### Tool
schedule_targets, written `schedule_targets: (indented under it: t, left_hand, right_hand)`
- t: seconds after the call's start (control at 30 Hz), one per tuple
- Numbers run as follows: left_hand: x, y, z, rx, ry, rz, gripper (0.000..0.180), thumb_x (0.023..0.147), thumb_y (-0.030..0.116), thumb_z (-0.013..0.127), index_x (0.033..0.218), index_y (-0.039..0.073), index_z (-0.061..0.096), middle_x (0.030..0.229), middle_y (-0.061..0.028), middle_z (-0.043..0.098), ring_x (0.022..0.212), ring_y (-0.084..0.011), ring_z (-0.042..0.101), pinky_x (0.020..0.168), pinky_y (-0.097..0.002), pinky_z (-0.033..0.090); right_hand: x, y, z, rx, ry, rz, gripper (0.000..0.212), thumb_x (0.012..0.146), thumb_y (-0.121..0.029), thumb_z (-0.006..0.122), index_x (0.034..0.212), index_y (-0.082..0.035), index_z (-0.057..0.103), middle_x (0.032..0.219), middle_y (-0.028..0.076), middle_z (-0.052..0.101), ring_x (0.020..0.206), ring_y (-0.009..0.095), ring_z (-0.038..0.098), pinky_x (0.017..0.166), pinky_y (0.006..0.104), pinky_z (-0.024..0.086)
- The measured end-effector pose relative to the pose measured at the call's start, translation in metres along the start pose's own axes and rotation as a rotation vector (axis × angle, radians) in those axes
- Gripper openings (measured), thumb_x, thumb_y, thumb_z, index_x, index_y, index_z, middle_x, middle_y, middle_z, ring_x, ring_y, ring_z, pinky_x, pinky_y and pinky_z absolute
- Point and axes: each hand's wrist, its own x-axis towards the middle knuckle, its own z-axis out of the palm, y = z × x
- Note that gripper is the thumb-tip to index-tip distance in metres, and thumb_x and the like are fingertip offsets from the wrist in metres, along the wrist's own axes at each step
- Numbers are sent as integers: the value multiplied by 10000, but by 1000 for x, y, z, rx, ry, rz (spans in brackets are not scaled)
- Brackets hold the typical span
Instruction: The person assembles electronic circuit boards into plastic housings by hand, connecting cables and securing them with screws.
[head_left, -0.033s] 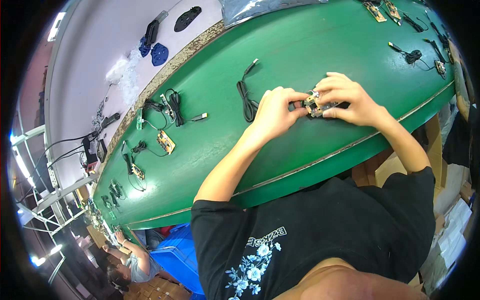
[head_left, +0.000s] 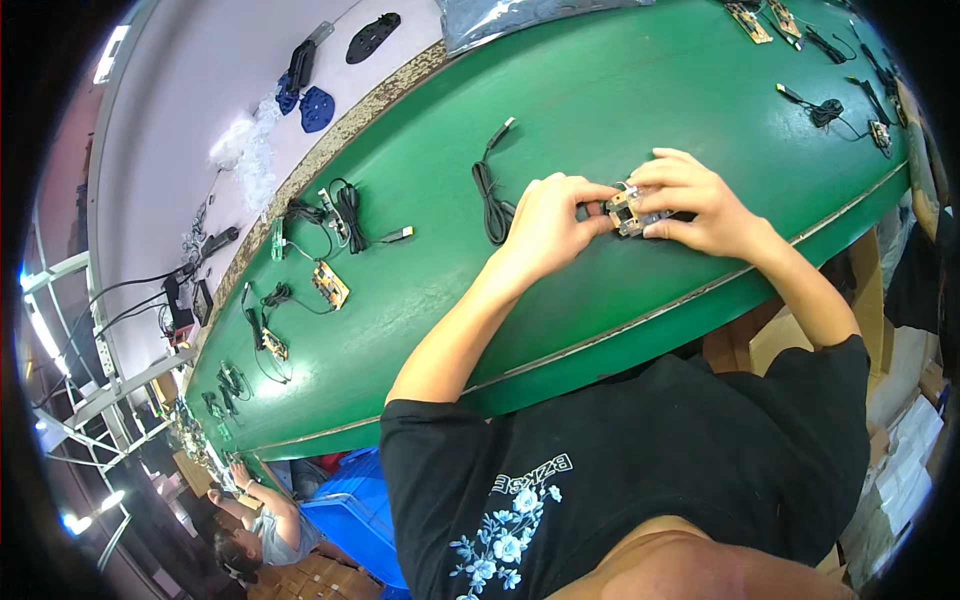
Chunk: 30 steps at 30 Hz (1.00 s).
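The tabletop [head_left: 400, 340] is smooth and glossy, with a bright sheen at 8 o'clock; its edging [head_left: 370, 110] at 11 looks rough and mottled. At 12, the bag [head_left: 540, 18] is shiny plastic, the cable [head_left: 490, 205] duller black plastic. The shirt [head_left: 650, 470] at 5 is matt cloth, the bin [head_left: 350, 505] at 7 smooth plastic, the box [head_left: 785, 345] at 3 dull cardboard. The circuit board [head_left: 624, 212] at 2 glints, plastic or metal unclear.

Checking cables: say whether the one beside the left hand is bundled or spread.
Bundled: the black USB cable lies in loops, its plug end sticking out.
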Motion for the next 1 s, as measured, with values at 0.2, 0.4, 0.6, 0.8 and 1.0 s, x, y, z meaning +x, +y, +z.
schedule_targets:
  t: [0.2,0.4,0.6,0.8,1.0]
  left_hand:
    - [5,1,-6,-14,-73,-30,380,783,164,835,1152,101,767,767,-29,676,692,-173,526,660,-333,473]
    - [4,-3,-6,51,-61,126,414,786,205,833,1176,108,736,797,-29,689,732,-216,587,703,-366,498]
    - [-10,-16,-6,146,39,298,343,815,174,802,1142,95,730,876,-58,678,840,-275,646,757,-389,524]
    - [-71,-38,-72,312,110,131,341,813,104,785,1142,40,724,963,-121,646,896,-309,646,798,-398,533]
    - [-96,-28,-66,406,209,50,456,810,283,832,1168,34,700,1082,-121,643,997,-308,617,860,-402,492]
  right_hand:
    - [-12,-3,7,-196,21,5,274,801,-141,811,1060,-91,735,1228,86,688,1187,270,637,1135,541,393]
    - [-11,-35,-1,-350,-38,126,251,850,-118,757,1101,-97,745,1305,106,670,1276,294,588,1112,547,418]
    - [-12,-31,30,-273,67,158,299,864,-71,730,1163,-74,731,1335,122,656,1298,353,564,1119,546,416]
    - [65,-40,89,-182,104,-24,350,837,-58,741,1185,-40,711,1289,151,669,1248,347,597,1088,504,457]
    - [83,-39,101,-162,26,-132,366,861,-101,740,1220,-47,695,1317,157,654,1253,342,595,1085,515,456]
